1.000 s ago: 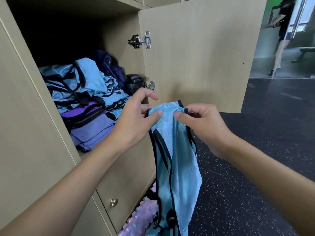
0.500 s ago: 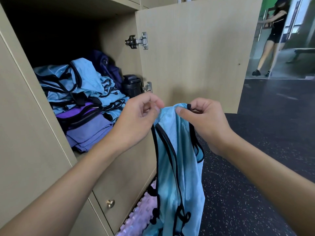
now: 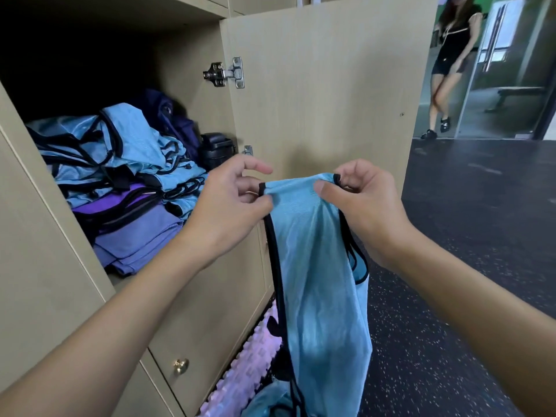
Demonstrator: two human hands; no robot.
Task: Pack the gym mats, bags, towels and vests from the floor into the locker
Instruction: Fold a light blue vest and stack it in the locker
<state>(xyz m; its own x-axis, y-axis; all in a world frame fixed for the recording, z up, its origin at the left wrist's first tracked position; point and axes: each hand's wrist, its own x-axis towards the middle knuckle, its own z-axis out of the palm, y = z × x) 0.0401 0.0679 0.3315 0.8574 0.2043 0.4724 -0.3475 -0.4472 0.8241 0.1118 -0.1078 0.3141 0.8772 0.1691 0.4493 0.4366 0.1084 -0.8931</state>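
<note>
A light blue mesh vest point(image 3: 319, 266) with black trim hangs in front of the open locker point(image 3: 192, 40). My left hand point(image 3: 228, 212) pinches its top left corner and my right hand point(image 3: 364, 206) pinches the top right corner, stretching the top edge flat between them. Inside the locker lies a pile of blue vests point(image 3: 120, 152) on folded purple towels point(image 3: 138, 239). A dark bag point(image 3: 168, 115) and a black bottle point(image 3: 216, 149) stand behind the pile. A lilac bumpy mat point(image 3: 249, 365) lies on the floor under the vest.
The locker door point(image 3: 325, 85) stands open to the right of my hands. A drawer with a brass knob point(image 3: 180, 365) sits below the locker. Dark speckled floor point(image 3: 466, 236) stretches right. A person point(image 3: 451, 64) walks near a glass door at the back right.
My hands have moved apart, spreading the vest's top edge wider. The person in the background has stepped nearer the glass door.
</note>
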